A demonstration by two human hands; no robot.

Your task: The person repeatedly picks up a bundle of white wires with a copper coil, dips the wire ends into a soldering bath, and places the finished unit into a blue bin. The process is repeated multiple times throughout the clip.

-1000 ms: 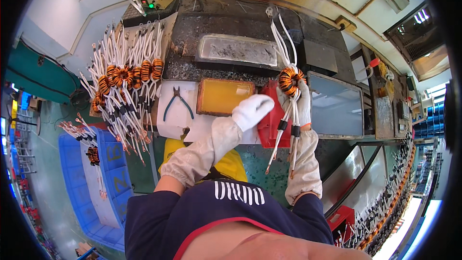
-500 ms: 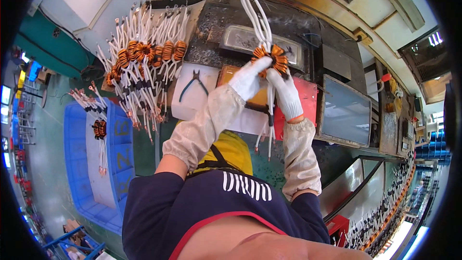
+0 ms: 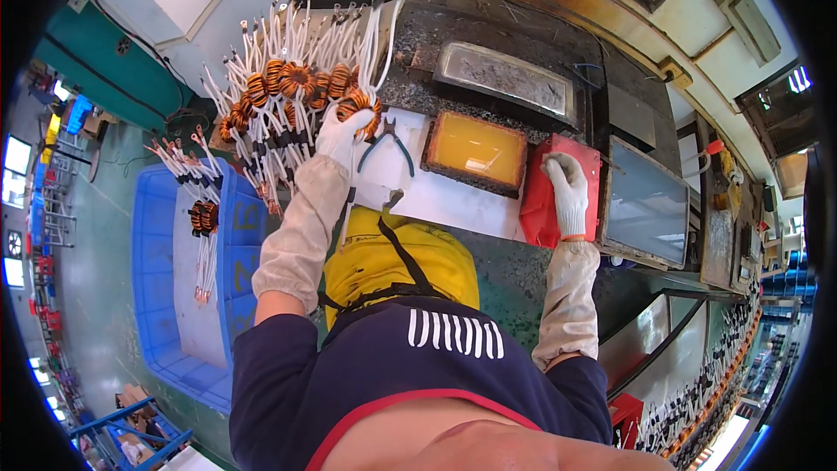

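Note:
My left hand [image 3: 341, 136], in a white glove, grips a ring-shaped coil [image 3: 370, 105] wound with copper wire. White leads with metal ends rise from this coil. It is at the right side of a pile of similar coils [image 3: 296, 80], partly overlapping them in view. My right hand [image 3: 568, 190], also gloved, is over a red block-like object [image 3: 539, 209]. Its fingers are loosely curled with a gap to the thumb, and nothing shows in them. Cutting pliers [image 3: 388, 150] with dark handles lie on a white sheet [image 3: 418, 187] beside my left hand.
A rectangular pan of amber material [image 3: 478, 153] sits between my hands. Behind it is a long metal trough [image 3: 506, 83] with a dull silvery surface. A glass-topped frame [image 3: 647, 201] stands at the right. The blue bin [image 3: 161, 296] at the left holds more coils.
My left hand has carried the coil leftward to the pile. My right hand has let go of it and moved right and down, over the red object. The amber pan is now uncovered.

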